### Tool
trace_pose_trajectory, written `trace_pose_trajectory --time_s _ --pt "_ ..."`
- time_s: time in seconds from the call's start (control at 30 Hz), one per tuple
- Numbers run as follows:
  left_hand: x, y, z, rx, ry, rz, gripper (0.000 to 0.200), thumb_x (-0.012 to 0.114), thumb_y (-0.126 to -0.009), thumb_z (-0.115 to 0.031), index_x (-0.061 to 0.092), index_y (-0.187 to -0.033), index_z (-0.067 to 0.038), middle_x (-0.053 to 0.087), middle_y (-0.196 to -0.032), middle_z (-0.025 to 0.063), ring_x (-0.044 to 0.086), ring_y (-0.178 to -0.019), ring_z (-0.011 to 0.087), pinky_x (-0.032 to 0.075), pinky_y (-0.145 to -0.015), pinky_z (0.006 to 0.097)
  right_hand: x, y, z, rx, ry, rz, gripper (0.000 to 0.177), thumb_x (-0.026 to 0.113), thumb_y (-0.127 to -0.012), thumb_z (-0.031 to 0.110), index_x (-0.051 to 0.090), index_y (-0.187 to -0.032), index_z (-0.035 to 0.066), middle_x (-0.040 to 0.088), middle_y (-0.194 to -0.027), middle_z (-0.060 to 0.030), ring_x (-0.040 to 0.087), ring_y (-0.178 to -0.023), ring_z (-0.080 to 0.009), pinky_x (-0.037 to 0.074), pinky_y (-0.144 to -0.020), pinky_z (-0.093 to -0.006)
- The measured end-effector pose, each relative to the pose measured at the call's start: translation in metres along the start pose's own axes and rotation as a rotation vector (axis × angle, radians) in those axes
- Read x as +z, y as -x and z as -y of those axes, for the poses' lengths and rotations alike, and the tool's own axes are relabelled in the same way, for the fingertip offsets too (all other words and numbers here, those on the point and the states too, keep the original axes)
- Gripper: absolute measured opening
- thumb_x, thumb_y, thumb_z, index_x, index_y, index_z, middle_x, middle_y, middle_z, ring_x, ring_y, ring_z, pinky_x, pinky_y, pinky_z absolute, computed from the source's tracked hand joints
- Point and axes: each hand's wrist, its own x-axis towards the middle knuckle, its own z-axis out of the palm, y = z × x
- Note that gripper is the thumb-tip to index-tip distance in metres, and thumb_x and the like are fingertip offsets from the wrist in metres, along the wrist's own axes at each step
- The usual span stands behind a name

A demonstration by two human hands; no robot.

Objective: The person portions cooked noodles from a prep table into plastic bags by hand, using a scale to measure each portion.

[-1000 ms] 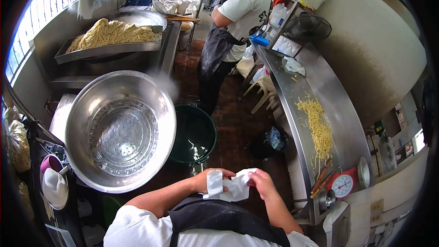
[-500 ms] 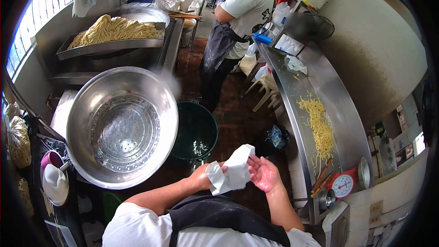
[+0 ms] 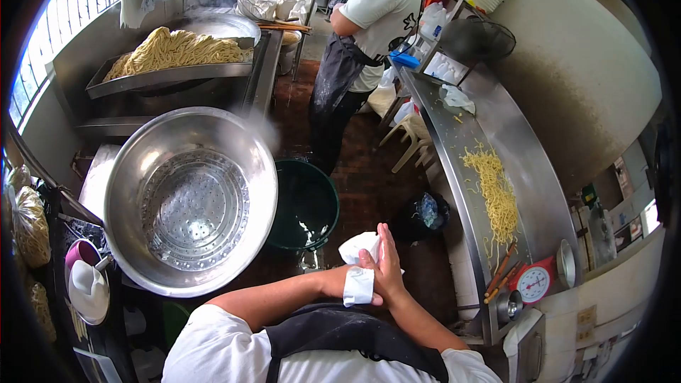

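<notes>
In front of my apron, my left hand is closed on a white paper towel, which is crumpled between my palms and sticks out above and below the fingers. My right hand lies flat against it, fingers stretched upward and the left thumb over its palm. Part of the left fingers is hidden behind the paper and the right hand. Close by on the left is a large metal basin with a perforated bottom, beside a dark green tub of water.
Yellow noodles lie on the right steel counter, near a red scale and wooden sticks. More noodles fill a tray at back left. A person stands ahead; a black bin is on the floor.
My right hand has moved left and closed in against the left hand. The paper towel, spread out before, is now pressed and crumpled between them.
</notes>
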Motion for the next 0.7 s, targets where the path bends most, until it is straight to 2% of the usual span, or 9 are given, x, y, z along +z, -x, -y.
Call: trace_pose_trajectory --time_s 0.23,0.3,0.37,0.5,0.53,0.57,0.63,0.67,0.7 --pt "-0.005 -0.019 0.016 0.128 0.894 -0.469 0.055 0.055 -0.098 -0.050 0.050 -0.139 -0.014 0.058 -0.134 0.0035 0.055 -0.123 0.0195 0.045 -0.104 0.0389 0.013 0.000 -0.011 0.074 -0.171 -0.141 0.076 0.058 -0.097 0.037 0.027 -0.149 -0.009 0.034 -0.150 -0.0345 0.034 -0.141 -0.0471 0.028 -0.116 -0.0481" --pt "-0.018 -0.021 0.001 0.129 1.077 -0.398 0.062 0.046 -0.096 -0.063 0.056 -0.134 -0.014 0.060 -0.133 0.0064 0.057 -0.121 0.0270 0.041 -0.108 0.0448 0.010 -0.002 -0.003 0.073 -0.039 -0.163 0.075 0.061 -0.095 0.037 0.031 -0.145 -0.010 0.039 -0.146 -0.0343 0.040 -0.135 -0.0498 0.033 -0.113 -0.0487" --pt "-0.015 -0.029 -0.010 0.044 1.213 -0.327 0.064 0.048 -0.095 -0.064 0.056 -0.134 -0.014 0.061 -0.132 0.0065 0.057 -0.121 0.0276 0.039 -0.109 0.0451 0.009 -0.004 -0.006 0.182 0.114 -0.130 0.057 0.060 -0.097 0.023 0.039 -0.139 -0.009 0.049 -0.138 -0.0257 0.050 -0.128 -0.0375 0.039 -0.106 -0.0432" --pt "-0.008 -0.062 0.007 -0.045 0.916 -0.118 0.062 0.080 -0.083 -0.034 0.054 -0.134 -0.012 0.062 -0.124 0.0046 0.060 -0.116 0.0239 0.047 -0.102 0.0446 -0.019 0.002 -0.019 0.298 0.168 -0.179 0.064 0.062 -0.094 0.040 0.046 -0.134 -0.008 0.056 -0.130 -0.0288 0.055 -0.121 -0.0420 0.044 -0.100 -0.0461" --pt "-0.007 -0.068 0.020 -0.109 0.795 -0.141 0.062 0.082 -0.080 -0.020 0.054 -0.133 -0.010 0.062 -0.121 0.0054 0.061 -0.114 0.0221 0.051 -0.096 0.0417 -0.029 0.009 -0.032 0.477 -0.122 -0.120 0.058 0.064 -0.094 0.041 0.052 -0.128 -0.005 0.062 -0.120 -0.0251 0.061 -0.112 -0.0372 0.047 -0.094 -0.0431" --pt "-0.003 -0.074 0.016 -0.114 0.656 -0.119 0.058 0.079 -0.081 -0.016 0.055 -0.133 -0.009 0.062 -0.123 0.0069 0.062 -0.112 0.0215 0.053 -0.093 0.0386 -0.039 0.015 -0.045 0.639 -0.422 -0.065 0.053 0.066 -0.093 0.042 0.059 -0.122 -0.002 0.068 -0.110 -0.0213 0.067 -0.103 -0.0324 0.050 -0.087 -0.0401" --pt "-0.001 -0.093 0.027 -0.198 0.164 -0.078 0.057 0.074 -0.085 -0.015 0.052 -0.137 -0.006 0.061 -0.128 0.0099 0.061 -0.113 0.0216 0.050 -0.097 0.0371 -0.067 0.032 -0.074 0.604 -0.453 -0.166 0.036 0.069 -0.092 0.037 0.068 -0.102 0.002 0.072 -0.091 -0.0138 0.071 -0.082 -0.0265 0.053 -0.073 -0.0363" --pt "-0.005 -0.109 0.037 -0.027 -0.262 0.021 0.060 0.068 -0.088 -0.020 0.046 -0.142 -0.004 0.060 -0.132 0.0153 0.060 -0.118 0.0270 0.047 -0.102 0.0361 -0.090 0.036 -0.080 0.623 -0.313 -0.148 0.035 0.069 -0.092 0.035 0.068 -0.099 0.001 0.072 -0.088 -0.0128 0.070 -0.077 -0.0248 0.052 -0.070 -0.0368" --pt "0.000 -0.123 0.046 -0.039 -0.267 0.040 0.060 0.068 -0.088 -0.020 0.046 -0.142 -0.004 0.060 -0.132 0.0153 0.060 -0.118 0.0270 0.047 -0.102 0.0361 -0.112 0.040 -0.085 0.642 -0.176 -0.126 0.033 0.070 -0.091 0.033 0.068 -0.095 0.001 0.072 -0.085 -0.0118 0.069 -0.071 -0.0230 0.052 -0.066 -0.0372"
